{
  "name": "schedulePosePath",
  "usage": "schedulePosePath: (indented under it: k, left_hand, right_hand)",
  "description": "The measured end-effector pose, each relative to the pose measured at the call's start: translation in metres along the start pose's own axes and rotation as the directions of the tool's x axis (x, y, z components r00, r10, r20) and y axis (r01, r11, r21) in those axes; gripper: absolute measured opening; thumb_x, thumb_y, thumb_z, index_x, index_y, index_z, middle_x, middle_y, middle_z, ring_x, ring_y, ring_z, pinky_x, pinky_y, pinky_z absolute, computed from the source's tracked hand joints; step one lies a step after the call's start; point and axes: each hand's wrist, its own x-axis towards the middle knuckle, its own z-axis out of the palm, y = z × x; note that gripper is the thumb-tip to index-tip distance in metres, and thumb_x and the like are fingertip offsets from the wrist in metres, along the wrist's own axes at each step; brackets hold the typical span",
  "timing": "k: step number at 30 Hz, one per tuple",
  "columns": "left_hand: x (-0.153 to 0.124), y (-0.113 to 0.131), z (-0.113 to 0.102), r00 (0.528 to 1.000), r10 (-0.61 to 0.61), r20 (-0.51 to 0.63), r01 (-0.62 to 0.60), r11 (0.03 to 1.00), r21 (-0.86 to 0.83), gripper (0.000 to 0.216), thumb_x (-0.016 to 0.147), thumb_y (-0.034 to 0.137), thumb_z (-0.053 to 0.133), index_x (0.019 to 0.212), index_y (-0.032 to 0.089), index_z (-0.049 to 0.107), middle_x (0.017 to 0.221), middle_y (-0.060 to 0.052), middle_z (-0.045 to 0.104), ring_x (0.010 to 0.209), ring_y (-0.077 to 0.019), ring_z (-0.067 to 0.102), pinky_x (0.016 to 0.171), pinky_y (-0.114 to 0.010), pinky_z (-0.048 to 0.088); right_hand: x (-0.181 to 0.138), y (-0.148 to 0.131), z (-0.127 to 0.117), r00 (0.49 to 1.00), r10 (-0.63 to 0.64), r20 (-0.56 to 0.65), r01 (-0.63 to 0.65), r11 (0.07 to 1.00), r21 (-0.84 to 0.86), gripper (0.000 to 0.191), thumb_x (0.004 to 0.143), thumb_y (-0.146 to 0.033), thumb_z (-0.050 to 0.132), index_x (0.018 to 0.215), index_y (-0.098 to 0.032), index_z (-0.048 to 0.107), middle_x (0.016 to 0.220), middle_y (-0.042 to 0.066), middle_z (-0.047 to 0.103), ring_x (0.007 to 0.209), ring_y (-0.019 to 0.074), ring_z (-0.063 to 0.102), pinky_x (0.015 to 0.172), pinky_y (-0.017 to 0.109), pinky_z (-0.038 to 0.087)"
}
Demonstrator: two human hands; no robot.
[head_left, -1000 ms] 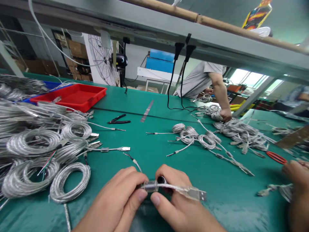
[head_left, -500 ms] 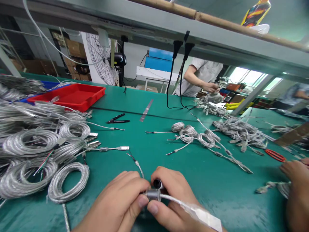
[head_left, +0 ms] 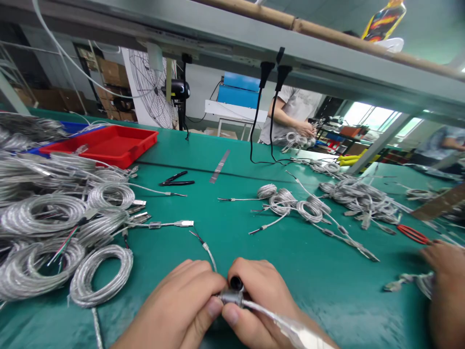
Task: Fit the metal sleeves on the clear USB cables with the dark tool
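Observation:
My left hand [head_left: 170,305] and my right hand [head_left: 263,300] meet low in the view, pinching a grey cylindrical ferrite bead [head_left: 230,297] on a clear braided USB cable [head_left: 286,327]. A small black cylindrical part [head_left: 236,283] stands just above the bead, against my right fingers. The cable runs to the lower right, and its plug is out of view. Near my hands, a loose cable end with thin bared wires [head_left: 207,251] lies on the green mat [head_left: 232,242], not touching them.
Several coiled clear cables [head_left: 47,215] are heaped at the left, with more [head_left: 359,198] at the right. Cutters [head_left: 177,180], a steel ruler [head_left: 219,166], a red tray [head_left: 98,145] and red-handled pliers [head_left: 410,234] lie around. A co-worker's hand [head_left: 445,286] rests at the right edge.
The USB plug end has swung from pointing right to down-right and out of view. My hands have turned the bead. The far co-worker has straightened and lifted a cable bundle.

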Motion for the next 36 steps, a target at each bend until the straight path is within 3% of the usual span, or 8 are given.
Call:
schedulePosePath:
  k: [6, 13, 19, 27, 36]
  left_hand:
    - [0.002, -0.013, 0.003, 0.998, 0.061, 0.024, -0.06, 0.998, -0.019, 0.038, 0.107, 0.037, 0.036, 0.085, 0.029, 0.066, 0.071, 0.002, 0.069, 0.064, -0.0167, 0.065, 0.062, -0.023, 0.056]
    - [0.001, 0.0, 0.0, 1.0, -0.021, 0.02, 0.022, 0.999, -0.044, 0.032, 0.106, 0.032, 0.038, 0.092, 0.027, 0.067, 0.08, 0.002, 0.071, 0.073, -0.0167, 0.067, 0.077, -0.023, 0.056]
    - [0.0, -0.002, -0.001, 0.999, -0.025, 0.046, 0.03, 0.994, -0.108, 0.024, 0.105, 0.03, 0.044, 0.095, 0.026, 0.066, 0.083, 0.003, 0.071, 0.077, -0.0163, 0.066, 0.08, -0.023, 0.053]
    - [-0.005, -0.01, -0.002, 0.974, -0.135, 0.179, 0.168, 0.969, -0.183, 0.015, 0.104, 0.029, 0.048, 0.102, 0.027, 0.063, 0.09, 0.004, 0.068, 0.084, -0.0139, 0.066, 0.082, -0.02, 0.051]
    - [-0.004, -0.009, 0.003, 0.984, -0.099, 0.15, 0.122, 0.98, -0.154, 0.013, 0.104, 0.026, 0.05, 0.103, 0.028, 0.064, 0.091, 0.005, 0.071, 0.085, -0.0139, 0.066, 0.083, -0.02, 0.051]
  right_hand:
    - [0.001, 0.001, 0.001, 1.0, -0.013, -0.024, 0.012, 1.0, -0.012, 0.06, 0.107, -0.068, 0.023, 0.076, -0.023, 0.047, 0.061, -0.005, 0.052, 0.052, 0.0124, 0.05, 0.056, 0.025, 0.036]
    - [-0.002, -0.003, 0.006, 0.998, -0.013, -0.063, 0.013, 1.0, -0.005, 0.057, 0.107, -0.066, 0.023, 0.076, -0.023, 0.044, 0.061, -0.006, 0.049, 0.051, 0.0119, 0.047, 0.054, 0.025, 0.034]
    - [-0.002, 0.0, 0.005, 0.999, 0.008, -0.042, -0.008, 1.0, -0.002, 0.057, 0.107, -0.068, 0.023, 0.077, -0.023, 0.043, 0.061, -0.006, 0.048, 0.051, 0.012, 0.046, 0.052, 0.026, 0.03]
    - [-0.011, 0.003, 0.0, 0.982, 0.175, 0.069, -0.178, 0.983, 0.041, 0.06, 0.1, -0.078, 0.03, 0.086, -0.024, 0.05, 0.077, -0.002, 0.056, 0.067, 0.0166, 0.052, 0.062, 0.027, 0.036]
    - [-0.003, -0.001, -0.001, 0.989, 0.145, 0.019, -0.145, 0.989, 0.016, 0.065, 0.102, -0.076, 0.021, 0.077, -0.022, 0.048, 0.065, -0.003, 0.052, 0.055, 0.0147, 0.048, 0.054, 0.028, 0.029]
